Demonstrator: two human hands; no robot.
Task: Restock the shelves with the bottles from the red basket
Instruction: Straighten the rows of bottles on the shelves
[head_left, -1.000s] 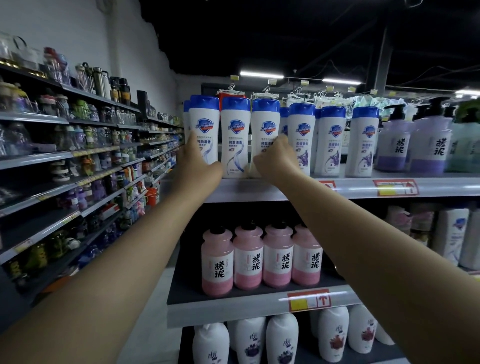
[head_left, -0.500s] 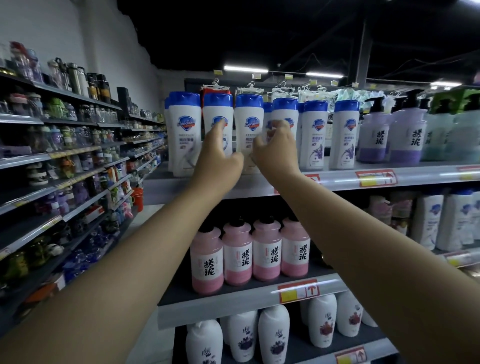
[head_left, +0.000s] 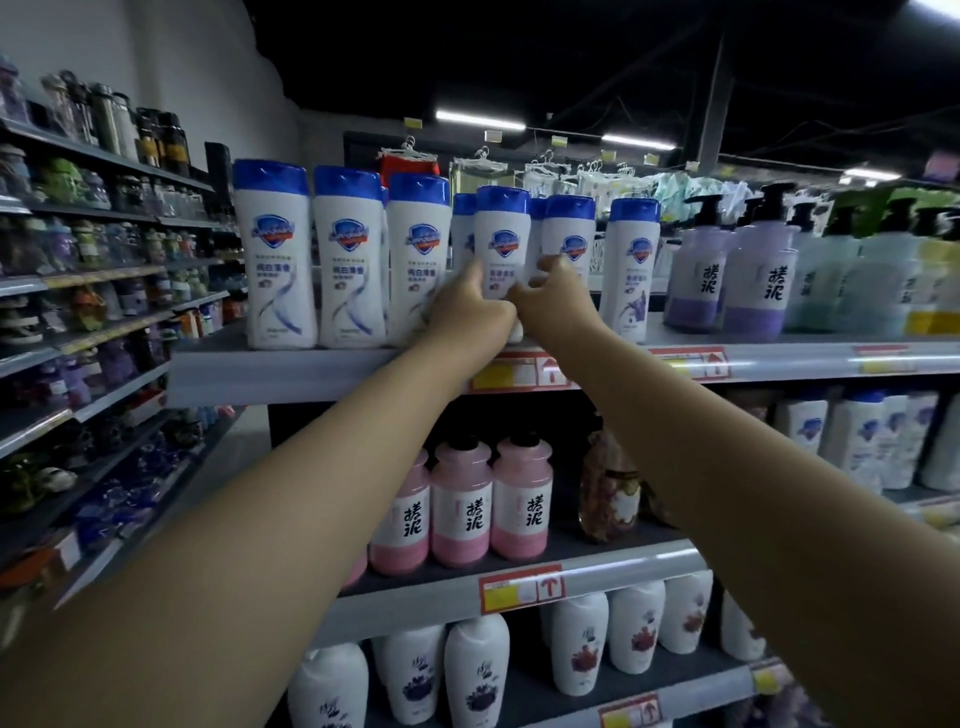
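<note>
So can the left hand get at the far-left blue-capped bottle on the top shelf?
Probably yes: the left hand is at that shelf already, and the far-left bottle stands at the front edge with nothing before it.

A dim shop aisle runs under a black ceiling (head_left: 519, 52) lit by fluorescent tubes (head_left: 480, 120), with a white wall (head_left: 182, 67) at left above grey shelving (head_left: 104, 291) crowded with flasks, and pale floor (head_left: 234, 457) between the racks.
</note>
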